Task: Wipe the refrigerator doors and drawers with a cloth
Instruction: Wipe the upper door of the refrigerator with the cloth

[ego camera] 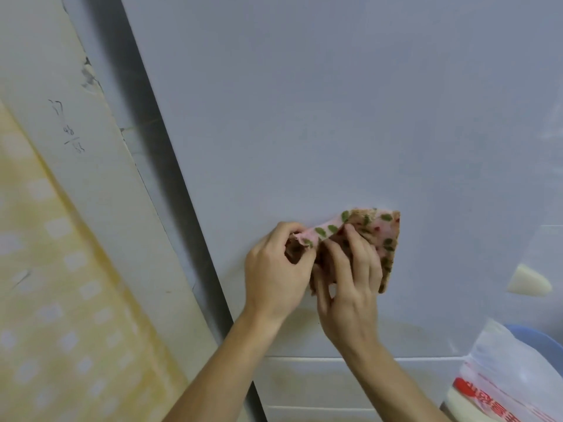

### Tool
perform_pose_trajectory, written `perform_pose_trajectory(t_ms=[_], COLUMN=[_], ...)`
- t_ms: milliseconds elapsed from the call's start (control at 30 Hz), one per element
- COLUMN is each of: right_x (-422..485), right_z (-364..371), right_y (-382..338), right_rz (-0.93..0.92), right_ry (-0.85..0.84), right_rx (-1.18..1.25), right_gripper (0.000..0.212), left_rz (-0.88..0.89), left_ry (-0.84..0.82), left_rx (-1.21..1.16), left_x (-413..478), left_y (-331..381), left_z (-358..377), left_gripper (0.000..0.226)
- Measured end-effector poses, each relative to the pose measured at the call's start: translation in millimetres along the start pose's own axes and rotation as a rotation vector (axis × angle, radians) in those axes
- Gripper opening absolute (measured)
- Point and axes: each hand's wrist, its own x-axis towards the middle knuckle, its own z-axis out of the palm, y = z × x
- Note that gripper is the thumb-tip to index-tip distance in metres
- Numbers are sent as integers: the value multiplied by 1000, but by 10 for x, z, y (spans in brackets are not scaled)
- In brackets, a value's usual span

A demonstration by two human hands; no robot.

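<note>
A yellow patterned covering (61,300) hangs at far left, beside a pale wall panel (100,166) bearing pencil marks. The grey refrigerator door (335,102) fills the centre. At its lower part, the left hand (274,269) pinches the left edge of the floral cloth (380,229). The right hand (350,284) grips the cloth's middle with curled fingers. A plastic bag (502,376) sits at lower right, in front of a blue basin (539,339).

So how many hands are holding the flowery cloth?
2. The left hand pinches the left end of the cloth. The right hand grips its middle, against the fridge door. No other hand is in view.
</note>
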Motion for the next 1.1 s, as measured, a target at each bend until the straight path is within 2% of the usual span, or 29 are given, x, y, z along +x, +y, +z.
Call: perform_pose_trajectory(t_ms=[100,200,300,400,533,600,700,767,833,900,1000,1100], right_x=[-19,243,687,1085,1077,735,-112,-566,-690,-548,91,961], right_z=[149,160,176,268,488,618,752,717,619,517,320,49], right_y=[234,333,132,-171,-349,-294,-26,203,382,454,429,379], right_rz=[-172,-294,-361,-407,-379,-391,-460,-484,-480,-414,-239,-234], right_ry=[-13,16,81,101,135,79,-97,-214,-264,-214,-3,132], right_rx=[-243,-339,-387,-404,-419,-375,-377,-397,-388,-368,-357,-386], right_gripper=[52,56,60,65,64,63,65,54,45,43,50,62], left_rz=[137,191,185,205,189,180,274,340,361,358,365,385], left_ry=[127,280,386,413,468,478,454,409,347,299,288,302], left_rx=[17,74,99,96,67,58,152,225,261,262,263,278], left_x=[25,117,243,334,426,433,383,329,262,205,191,242], left_y=[-131,-338,-494,-553,-617,-665,-758,-814,-847,-867,-830,-728], left_z=[-136,-340,-515,-630,-684,-662,-598,-538,-473,-412,-348,-279], left_gripper=[14,21,23,20,17,20,24,28,33,37,41,45])
